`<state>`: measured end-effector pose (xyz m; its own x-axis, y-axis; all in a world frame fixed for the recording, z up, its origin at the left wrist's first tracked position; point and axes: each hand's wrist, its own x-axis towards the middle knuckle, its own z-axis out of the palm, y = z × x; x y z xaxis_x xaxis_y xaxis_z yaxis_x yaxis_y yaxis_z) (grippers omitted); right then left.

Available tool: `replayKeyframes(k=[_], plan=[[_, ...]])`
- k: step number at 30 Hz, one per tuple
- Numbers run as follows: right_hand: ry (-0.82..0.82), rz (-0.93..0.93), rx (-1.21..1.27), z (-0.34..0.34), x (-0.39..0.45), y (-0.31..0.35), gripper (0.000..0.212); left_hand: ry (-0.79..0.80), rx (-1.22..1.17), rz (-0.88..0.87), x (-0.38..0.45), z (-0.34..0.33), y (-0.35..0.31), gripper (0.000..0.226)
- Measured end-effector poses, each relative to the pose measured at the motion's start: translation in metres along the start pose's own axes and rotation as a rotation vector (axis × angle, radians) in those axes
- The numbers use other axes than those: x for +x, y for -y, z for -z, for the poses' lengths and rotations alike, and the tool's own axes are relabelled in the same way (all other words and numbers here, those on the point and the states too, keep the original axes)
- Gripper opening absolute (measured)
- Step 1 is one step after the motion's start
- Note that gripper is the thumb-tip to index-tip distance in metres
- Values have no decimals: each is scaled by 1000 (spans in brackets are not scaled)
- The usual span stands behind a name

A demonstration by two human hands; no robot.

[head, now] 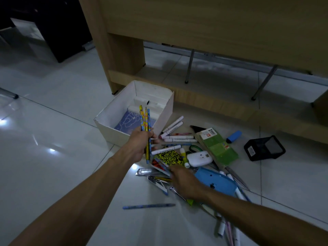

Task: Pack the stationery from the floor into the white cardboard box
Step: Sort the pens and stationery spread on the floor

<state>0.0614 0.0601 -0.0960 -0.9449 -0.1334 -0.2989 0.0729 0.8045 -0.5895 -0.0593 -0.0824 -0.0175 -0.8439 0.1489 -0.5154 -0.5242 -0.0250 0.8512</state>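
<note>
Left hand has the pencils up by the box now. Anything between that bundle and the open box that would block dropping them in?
Nothing visible blocks it. The left hand grips the pencils over the near rim of the white cardboard box, whose top is open. Inside, only a blue notebook lies flat on the bottom, with white dividers at the back.

Glossy pale tiled floor (53,121), stuff everywhere.
On it: open white cardboard box (113,112), scattered white markers (174,124), green packet (219,146), black mesh holder (264,148), lone blue pen (149,206).
</note>
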Motion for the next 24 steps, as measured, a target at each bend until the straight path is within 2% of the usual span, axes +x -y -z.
replayKeyframes(k=[4, 7, 9, 14, 15, 19, 22, 24], plan=[[48, 21, 18, -63, -40, 19, 21, -17, 10, -7, -1, 2, 2, 14], [259, 36, -195, -90, -53, 30, 37, -15, 24, 0, -1, 3, 6, 12], [299, 59, -336, -95, -51, 34, 32, -16, 26, 0, 0, 2, 6, 12], [71, 161, -504, -93, -41, 30, 27, -18, 38, -2, 2, 1, 6, 14], [14, 158, -495, -89, -39, 27, 27, -13, 43, -1, 2, 1, 6, 14], [-20, 137, -391, -63, -30, 15, 29, 0, 50, -1, 1, 3, 5, 14], [-149, 205, -351, -40, -31, 4, 18, 3, 39, -5, 2, 8, 2, 14], [-190, 150, -274, -22, -34, -2, 16, -12, 33, -5, 3, 10, 0, 14]])
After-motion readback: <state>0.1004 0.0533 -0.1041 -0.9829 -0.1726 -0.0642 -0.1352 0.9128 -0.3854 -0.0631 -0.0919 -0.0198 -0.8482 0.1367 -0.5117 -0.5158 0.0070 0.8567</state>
